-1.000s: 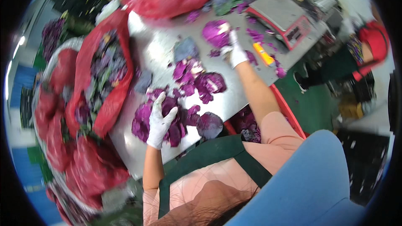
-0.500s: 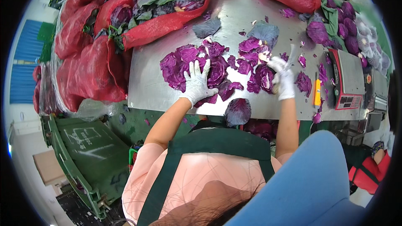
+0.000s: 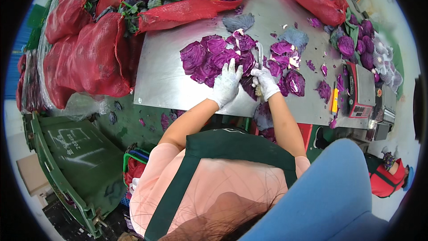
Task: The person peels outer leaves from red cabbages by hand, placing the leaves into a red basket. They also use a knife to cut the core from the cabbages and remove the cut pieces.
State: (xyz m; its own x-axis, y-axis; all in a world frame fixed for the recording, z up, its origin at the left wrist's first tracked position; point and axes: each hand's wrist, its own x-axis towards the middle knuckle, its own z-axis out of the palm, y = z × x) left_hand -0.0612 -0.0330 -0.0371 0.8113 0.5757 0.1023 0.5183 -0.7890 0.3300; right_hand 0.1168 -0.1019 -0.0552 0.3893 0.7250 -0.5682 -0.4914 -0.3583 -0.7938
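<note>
A pile of purple cabbage leaves (image 3: pixel 196 58) lies on the metal table (image 3: pixel 162 82) in front of me. My left hand (image 3: pixel 226 87), in a white glove, rests at the near side of the pile with its fingers apart. Just to its right, my gloved right hand (image 3: pixel 266 82) is closed round the handle of a knife (image 3: pixel 261 53), its pale curved blade pointing away from me beside the leaves. More purple cabbage pieces (image 3: pixel 294 82) with white cut parts lie right of that hand. A dark outer leaf (image 3: pixel 263 115) hangs at the table's near edge, partly behind my right forearm.
Red mesh sacks (image 3: pixel 96 60) stand at the left; an opened sack (image 3: pixel 187 13) of cabbages lies at the back. At the right are a yellow cutter (image 3: pixel 334 102), a red-edged scale (image 3: pixel 360 91) and whole purple cabbages (image 3: pixel 345 45). A green bin (image 3: pixel 82 151) stands lower left.
My right hand has moved left with the knife, from the loose pieces to beside my left hand. My left hand has shifted slightly right, its fingers less widely spread. The view has shifted too.
</note>
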